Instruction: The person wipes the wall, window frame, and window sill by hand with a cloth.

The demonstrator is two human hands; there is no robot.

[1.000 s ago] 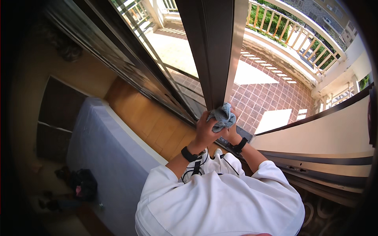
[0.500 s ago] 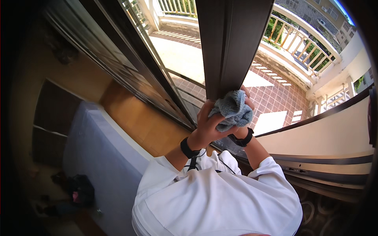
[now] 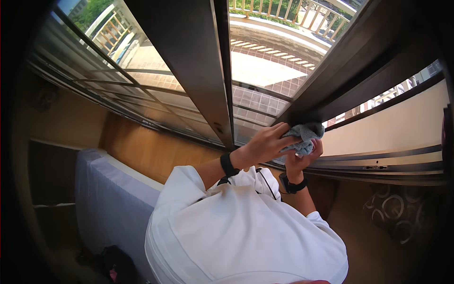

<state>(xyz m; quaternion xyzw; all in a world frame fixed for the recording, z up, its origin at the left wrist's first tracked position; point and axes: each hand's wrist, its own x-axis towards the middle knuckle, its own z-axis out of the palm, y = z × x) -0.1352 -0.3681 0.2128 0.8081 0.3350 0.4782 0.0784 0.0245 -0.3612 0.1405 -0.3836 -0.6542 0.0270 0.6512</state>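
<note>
A crumpled grey-blue cloth (image 3: 306, 135) is pressed against the lower end of a dark door frame (image 3: 359, 61) to the right. My left hand (image 3: 267, 144) lies over the cloth from the left, fingers curled on it. My right hand (image 3: 302, 160) holds the cloth from underneath. Both wrists carry dark bands. A second dark vertical frame bar (image 3: 198, 71) stands left of the hands, between glass panes.
Sliding door tracks (image 3: 378, 163) run along the bottom right. Beyond the glass lies a tiled balcony (image 3: 265, 71) with a railing. A pale blue-grey mattress or bench (image 3: 113, 199) sits at lower left on a wooden floor (image 3: 151, 151). A patterned rug (image 3: 397, 213) is at right.
The view has swung left, so the hands with the cloth have shifted from the middle vertical bar to the frame on the right. Both hands stay on the cloth.
</note>
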